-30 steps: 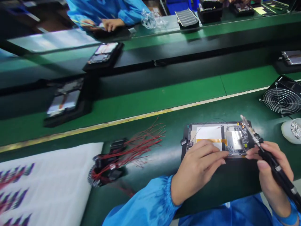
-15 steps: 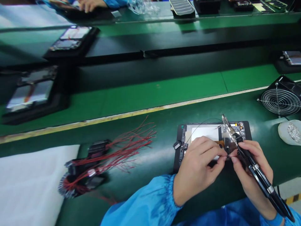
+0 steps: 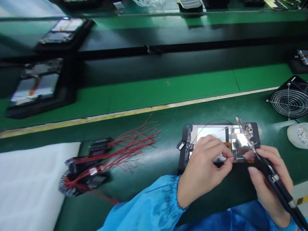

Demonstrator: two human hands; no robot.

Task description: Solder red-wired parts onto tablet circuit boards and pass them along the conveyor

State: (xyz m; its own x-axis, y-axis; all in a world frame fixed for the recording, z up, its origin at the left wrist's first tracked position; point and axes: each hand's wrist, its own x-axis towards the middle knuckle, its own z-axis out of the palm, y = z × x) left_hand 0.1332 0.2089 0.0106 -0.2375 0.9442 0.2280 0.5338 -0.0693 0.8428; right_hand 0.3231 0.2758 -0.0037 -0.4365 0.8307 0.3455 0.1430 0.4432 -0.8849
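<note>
An opened tablet (image 3: 255, 134) lies on the green bench, its circuit board and white battery exposed. My left hand (image 3: 204, 163) rests over its lower middle, thumb and forefinger pinched at the board's edge; whatever is between them is too small to make out. My right hand (image 3: 271, 179) holds a black-handled soldering iron (image 3: 267, 166) between thumb and fingers, the tip pointing up and away above the tablet's right part. A small black block (image 3: 181, 145) sits at the tablet's left edge, and a thin dark wire (image 3: 211, 121) arcs over the top.
Bundled red wires (image 3: 130, 144) and a white foam sheet (image 3: 36, 186) lie to the left. At right stand a fan with a wire guard (image 3: 288, 102) and a white cup (image 3: 295, 136) of silvery shavings. Beyond the bench edge, more opened tablets (image 3: 38, 85) sit on black trays.
My right hand has drawn back to the right with the soldering iron, away from my left fingertips. My left hand keeps its pinch at the board. The view has shifted slightly.
</note>
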